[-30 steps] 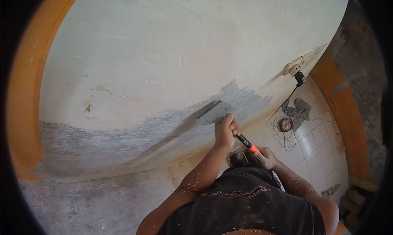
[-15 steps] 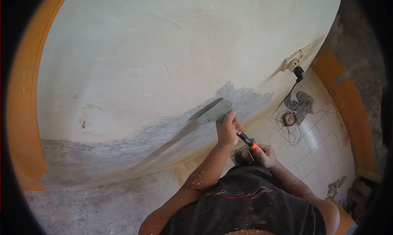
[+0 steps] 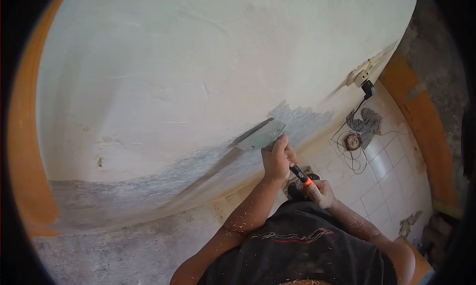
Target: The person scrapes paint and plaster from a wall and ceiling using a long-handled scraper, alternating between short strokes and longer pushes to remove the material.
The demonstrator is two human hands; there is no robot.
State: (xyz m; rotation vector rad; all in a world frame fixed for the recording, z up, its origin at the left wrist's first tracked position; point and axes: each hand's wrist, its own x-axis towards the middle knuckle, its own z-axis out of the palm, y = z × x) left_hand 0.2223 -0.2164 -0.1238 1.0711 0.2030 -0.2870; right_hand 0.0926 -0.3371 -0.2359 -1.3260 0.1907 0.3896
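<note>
A wide-bladed wall scraper lies against the wall at the upper border of a rough grey scraped strip. My left hand is wrapped round the handle just behind the head, its thumb stretched toward the blade. Lower down, the black handle with an orange band passes into my right hand, which is closed round its end. The blade casts a long dark shadow down and left across the strip. Pale flakes dot both forearms and the dark shirt.
Above the strip the wall keeps its pale paint. At right, a black plug sits in a wall socket, its cord running to the tiled floor. A grey cloth and a round reddish object with tangled wire lie there.
The view has shifted slightly. The scraper head has turned a little, so its dark edge looks longer. Both hands keep their hold on the handle.
</note>
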